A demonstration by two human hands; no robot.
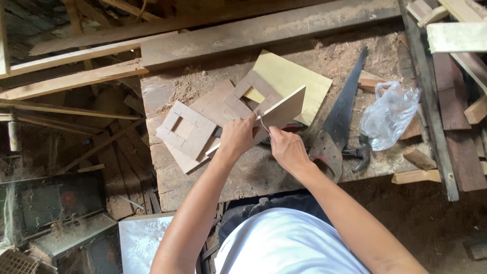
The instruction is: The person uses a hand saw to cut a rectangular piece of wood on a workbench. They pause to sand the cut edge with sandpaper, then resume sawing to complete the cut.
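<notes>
The left hand (237,137) grips the tilted board (282,112) by its lower edge; the right hand (287,148) pinches a thin metal pin (264,123) against it. A square frame (253,95) already sits behind, at 12 o'clock, and another frame (185,129) lies at 9. The board looks unfastened yet. The saw (339,117) crowds 3 o'clock, and the bench (264,175) edge is near at 6.

saw (341,109) right of board (283,112), bag (389,114) farther right

Rough wooden workbench (264,175): sawdust, plywood frames (185,129), yellow board (294,78), handsaw (340,114), plastic bag (390,114), hammer (357,152).
</notes>
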